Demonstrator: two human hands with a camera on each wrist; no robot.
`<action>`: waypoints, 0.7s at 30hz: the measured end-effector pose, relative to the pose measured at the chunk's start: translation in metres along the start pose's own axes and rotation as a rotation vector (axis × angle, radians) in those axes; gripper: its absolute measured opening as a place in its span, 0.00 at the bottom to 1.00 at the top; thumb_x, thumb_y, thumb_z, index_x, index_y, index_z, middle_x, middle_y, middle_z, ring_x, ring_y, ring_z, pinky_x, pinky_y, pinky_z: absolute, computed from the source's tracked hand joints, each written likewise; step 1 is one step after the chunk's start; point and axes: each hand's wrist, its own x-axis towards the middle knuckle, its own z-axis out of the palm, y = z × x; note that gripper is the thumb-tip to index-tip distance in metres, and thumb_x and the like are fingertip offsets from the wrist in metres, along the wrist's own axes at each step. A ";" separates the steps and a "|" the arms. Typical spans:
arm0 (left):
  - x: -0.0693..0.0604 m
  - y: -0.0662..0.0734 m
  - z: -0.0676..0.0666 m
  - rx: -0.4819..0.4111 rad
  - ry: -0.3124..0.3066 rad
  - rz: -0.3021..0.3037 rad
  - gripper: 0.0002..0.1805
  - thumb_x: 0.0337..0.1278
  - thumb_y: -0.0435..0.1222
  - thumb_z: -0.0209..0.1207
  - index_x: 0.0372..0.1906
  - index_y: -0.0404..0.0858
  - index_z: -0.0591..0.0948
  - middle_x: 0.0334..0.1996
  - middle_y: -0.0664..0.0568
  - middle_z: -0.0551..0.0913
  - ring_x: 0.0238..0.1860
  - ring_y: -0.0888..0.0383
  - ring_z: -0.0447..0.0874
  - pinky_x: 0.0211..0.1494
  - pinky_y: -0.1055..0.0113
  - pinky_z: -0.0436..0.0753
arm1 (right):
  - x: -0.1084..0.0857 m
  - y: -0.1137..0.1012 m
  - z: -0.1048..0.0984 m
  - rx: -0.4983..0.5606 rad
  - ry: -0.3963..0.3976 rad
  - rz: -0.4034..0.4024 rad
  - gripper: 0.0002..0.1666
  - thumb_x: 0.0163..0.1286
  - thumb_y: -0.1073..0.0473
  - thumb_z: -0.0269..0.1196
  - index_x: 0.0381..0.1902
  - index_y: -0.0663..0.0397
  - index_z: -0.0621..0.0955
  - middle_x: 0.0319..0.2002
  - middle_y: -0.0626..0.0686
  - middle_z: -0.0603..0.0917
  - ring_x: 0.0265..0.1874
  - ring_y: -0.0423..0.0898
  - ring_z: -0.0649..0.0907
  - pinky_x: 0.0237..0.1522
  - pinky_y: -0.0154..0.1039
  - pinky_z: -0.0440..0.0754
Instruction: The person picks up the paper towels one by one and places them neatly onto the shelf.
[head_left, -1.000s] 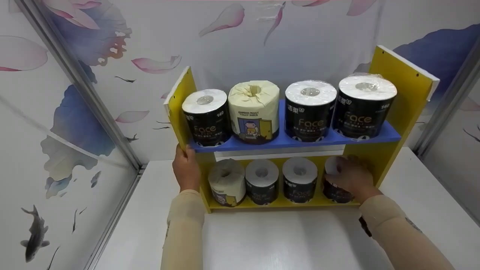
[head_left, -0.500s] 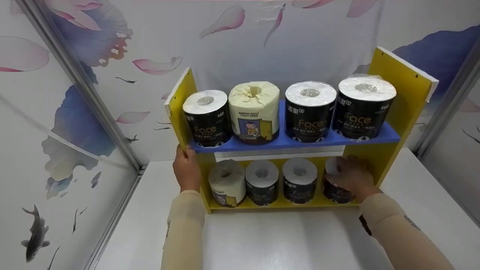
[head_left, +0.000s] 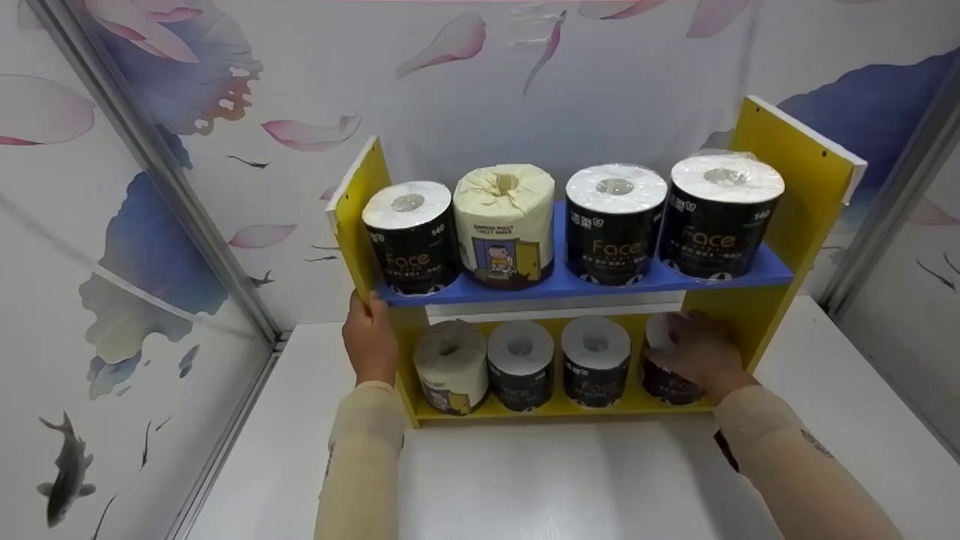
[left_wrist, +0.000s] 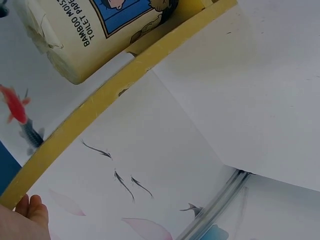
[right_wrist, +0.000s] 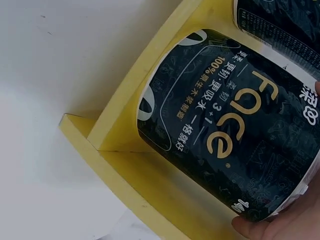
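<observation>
My left hand (head_left: 370,341) grips the edge of the left side panel (head_left: 351,217) of a yellow shelf, just below its blue upper board (head_left: 517,291). In the left wrist view, some fingers (left_wrist: 37,212) show at that panel's edge. My right hand (head_left: 701,351) holds the rightmost black-wrapped toilet roll (head_left: 667,386) on the lower board, beside the right panel. In the right wrist view this "Face" roll (right_wrist: 215,115) stands on the yellow board, my fingers around its top end. Left of it on that board stand two black rolls and one cream roll (head_left: 450,367).
The upper board carries a cream roll (head_left: 504,225) among several black rolls, one of them a black roll (head_left: 619,225) right of the cream one. A white table (head_left: 555,480) lies under the shelf. Flower-printed wall panels (head_left: 600,82) enclose the back and sides.
</observation>
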 end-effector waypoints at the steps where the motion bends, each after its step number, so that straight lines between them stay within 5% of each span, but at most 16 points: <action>1: 0.000 0.000 0.000 -0.001 -0.002 0.002 0.22 0.73 0.45 0.39 0.62 0.39 0.70 0.46 0.42 0.78 0.43 0.48 0.72 0.50 0.54 0.71 | -0.001 0.000 0.001 0.000 0.003 -0.001 0.51 0.63 0.36 0.58 0.71 0.66 0.61 0.63 0.71 0.64 0.61 0.68 0.61 0.63 0.66 0.56; 5: 0.000 0.001 -0.002 -0.004 -0.019 -0.009 0.23 0.73 0.46 0.38 0.64 0.41 0.68 0.50 0.43 0.78 0.45 0.48 0.72 0.53 0.53 0.72 | -0.008 -0.004 0.004 -0.004 0.029 -0.013 0.51 0.66 0.36 0.57 0.72 0.68 0.58 0.69 0.74 0.55 0.68 0.72 0.50 0.65 0.69 0.45; 12: -0.001 0.003 -0.007 -0.001 -0.060 -0.031 0.25 0.74 0.48 0.37 0.68 0.42 0.65 0.56 0.44 0.76 0.49 0.48 0.72 0.57 0.51 0.71 | -0.030 -0.015 0.007 -0.007 0.206 -0.089 0.47 0.64 0.41 0.62 0.69 0.69 0.64 0.69 0.76 0.52 0.66 0.75 0.52 0.64 0.69 0.51; 21: 0.000 0.003 -0.010 0.043 -0.127 -0.043 0.29 0.74 0.52 0.35 0.70 0.42 0.62 0.59 0.45 0.75 0.53 0.48 0.73 0.60 0.50 0.72 | -0.062 -0.016 0.006 -0.005 0.259 -0.123 0.44 0.61 0.43 0.66 0.68 0.62 0.66 0.70 0.71 0.55 0.66 0.70 0.55 0.64 0.67 0.55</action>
